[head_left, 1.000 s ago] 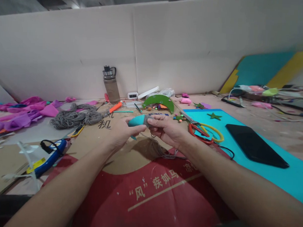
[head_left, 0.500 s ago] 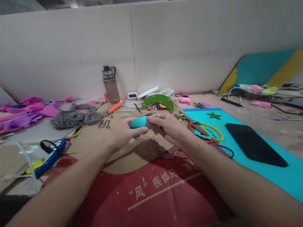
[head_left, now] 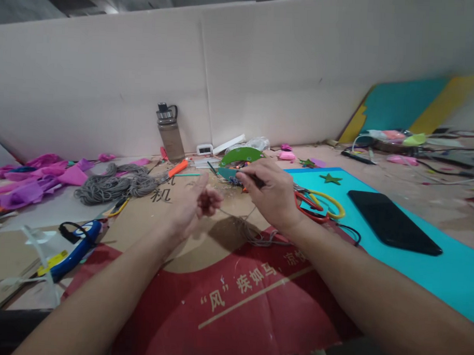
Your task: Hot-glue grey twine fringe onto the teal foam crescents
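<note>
My right hand (head_left: 273,191) pinches a flat-looking teal piece (head_left: 226,173) above the cardboard; its fingers hide the piece's right end. To the left, my left hand (head_left: 199,204) is apart from the piece, fingers curled and thumb blurred. A thin strand of grey cord (head_left: 252,235) runs from the left fingers to a loose tangle on the cardboard below, and another stretch rises toward my right hand. Beneath both hands lies the red and brown printed cardboard (head_left: 232,312).
A grey cord bundle (head_left: 108,186), orange-handled cutter (head_left: 177,168) and blue tool (head_left: 75,249) lie left. Red-and-yellow scissors (head_left: 317,205) and a black phone (head_left: 393,222) rest on a blue sheet (head_left: 457,281) at right. A bottle (head_left: 171,139) and green crescent (head_left: 241,156) stand behind.
My hands have separated: the left came off the teal piece and moved left. The right hand rose slightly, keeping the piece, which now shows thinner. A cord strand now stretches from the left fingers.
</note>
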A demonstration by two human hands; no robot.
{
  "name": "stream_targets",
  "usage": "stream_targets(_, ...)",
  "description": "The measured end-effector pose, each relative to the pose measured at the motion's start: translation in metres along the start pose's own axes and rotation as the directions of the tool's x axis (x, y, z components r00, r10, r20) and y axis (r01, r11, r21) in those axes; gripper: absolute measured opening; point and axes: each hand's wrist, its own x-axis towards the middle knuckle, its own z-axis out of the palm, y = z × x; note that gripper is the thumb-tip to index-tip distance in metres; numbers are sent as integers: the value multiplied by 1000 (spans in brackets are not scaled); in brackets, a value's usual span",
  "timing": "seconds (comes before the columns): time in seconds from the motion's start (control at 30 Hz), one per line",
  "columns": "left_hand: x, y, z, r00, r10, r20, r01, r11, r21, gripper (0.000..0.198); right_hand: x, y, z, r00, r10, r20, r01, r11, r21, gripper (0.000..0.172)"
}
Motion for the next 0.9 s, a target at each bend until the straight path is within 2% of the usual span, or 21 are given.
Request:
stream_targets(0.07,-1,-3,5,970,-144,195,172,975,-137,63,-4,-1,2,985,-157,73,158,987,-10,14)
stream_targets(0.1,-1,-4,6,960,-160,232,206,959,-194,61,-5,-1,4,969,-218,116,220,975,-6,13)
stream_targets(0.17,0,-5,7,969,-136,206,193,937,-291,50,-7,-1,7,932,-309,188,314,949,3,15)
stream_targets(0.23,1,-5,7,990,-91,107,124,927,-355,35,-7,-1,9,909,-355,216,363,932,3,17)
stream_targets(0.33,1,-2,7,999,-45,8,45,926,-376,25,-7,-2,11,915,-348,202,354,935,11,18)
stream_targets(0.53,1,0,4,1000,29,9,-24,942,-334,18,-7,-3,10,919,-307,247,305,951,44,26)
stream_targets(0.77,3,-1,2,989,137,-51,-143,978,-155,21,-6,-1,12,923,-257,287,258,966,36,24)
stream_targets(0.9,4,-6,-1,977,187,-103,-181,982,61,22,-5,-1,12,923,-248,294,232,969,89,19)
